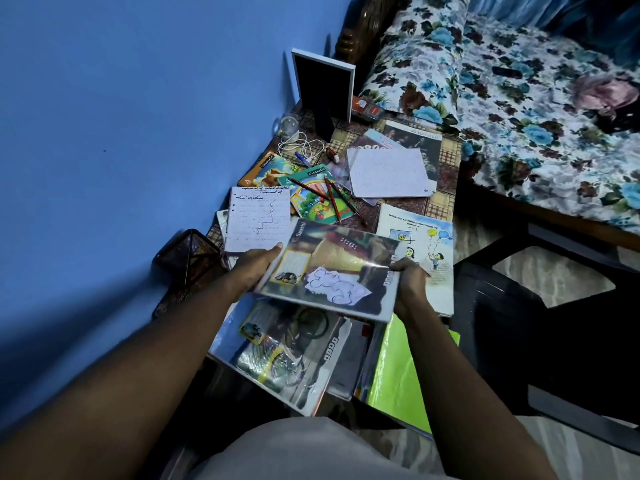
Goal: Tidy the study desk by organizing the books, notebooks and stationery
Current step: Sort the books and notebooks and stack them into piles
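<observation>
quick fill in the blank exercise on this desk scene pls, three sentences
1. The glossy notebook is held by ___ hands, the left hand at one edge and the right hand at the other.
2. Several red pencils lie on a Classmate notebook whose cover is mainly ___.
3. The photo frame stands upright at the back of the desk, beside the ___ wall.

Missing words: both; green; blue
</observation>
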The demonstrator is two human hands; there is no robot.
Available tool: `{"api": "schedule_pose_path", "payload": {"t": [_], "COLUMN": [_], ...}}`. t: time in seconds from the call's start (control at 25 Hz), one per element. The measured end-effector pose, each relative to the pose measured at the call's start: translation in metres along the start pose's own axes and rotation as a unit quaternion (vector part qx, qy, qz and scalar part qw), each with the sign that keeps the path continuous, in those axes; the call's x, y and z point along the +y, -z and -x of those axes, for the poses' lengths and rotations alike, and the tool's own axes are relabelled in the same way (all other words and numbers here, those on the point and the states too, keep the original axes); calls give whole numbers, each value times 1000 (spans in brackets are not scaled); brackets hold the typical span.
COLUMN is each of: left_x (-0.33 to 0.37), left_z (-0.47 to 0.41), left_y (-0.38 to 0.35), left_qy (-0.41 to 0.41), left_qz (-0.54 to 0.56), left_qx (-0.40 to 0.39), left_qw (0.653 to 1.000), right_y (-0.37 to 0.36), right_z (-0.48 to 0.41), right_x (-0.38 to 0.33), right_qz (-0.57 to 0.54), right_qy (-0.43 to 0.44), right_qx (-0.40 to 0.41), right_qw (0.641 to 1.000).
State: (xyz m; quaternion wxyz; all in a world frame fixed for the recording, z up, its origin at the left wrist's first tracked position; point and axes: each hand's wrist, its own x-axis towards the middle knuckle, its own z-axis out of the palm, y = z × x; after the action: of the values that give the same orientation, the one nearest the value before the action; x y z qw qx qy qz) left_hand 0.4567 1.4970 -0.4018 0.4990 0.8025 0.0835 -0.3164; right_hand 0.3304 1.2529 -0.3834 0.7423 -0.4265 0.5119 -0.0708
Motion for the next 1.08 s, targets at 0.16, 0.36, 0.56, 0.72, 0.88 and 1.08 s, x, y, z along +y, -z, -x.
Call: {"api": "schedule_pose_path", "payload": {"t": [0.16, 0.36, 0.56, 0.72, 0.88, 1.08], "left_x": [-20, -45, -54, -46, -32, 0], "left_z": [7, 24, 32, 35, 28, 18], "left_y": [13, 27, 29, 24, 23, 27], "left_qy": [-17, 4, -21, -39, -61, -124], "left_qz": [-66, -133, -340, -430, -465, -561], "left_qx": [33, 55, 71, 59, 15, 12], "left_qw": [997, 990, 937, 900, 883, 819], "right_y": [8, -1, -27, -49, -89, -148], "right_z": [-3, 1, 6, -7, -19, -35], "right_x": [29, 48, 57, 52, 66, 86], "right_qz": [223, 415, 619, 762, 501, 123], "right_qy": [-82, -19, 118, 191, 144, -170], "right_qx": [-219, -305, -300, -235, -166, -175], "right_qw": [946, 857, 716, 572, 837, 962]}}
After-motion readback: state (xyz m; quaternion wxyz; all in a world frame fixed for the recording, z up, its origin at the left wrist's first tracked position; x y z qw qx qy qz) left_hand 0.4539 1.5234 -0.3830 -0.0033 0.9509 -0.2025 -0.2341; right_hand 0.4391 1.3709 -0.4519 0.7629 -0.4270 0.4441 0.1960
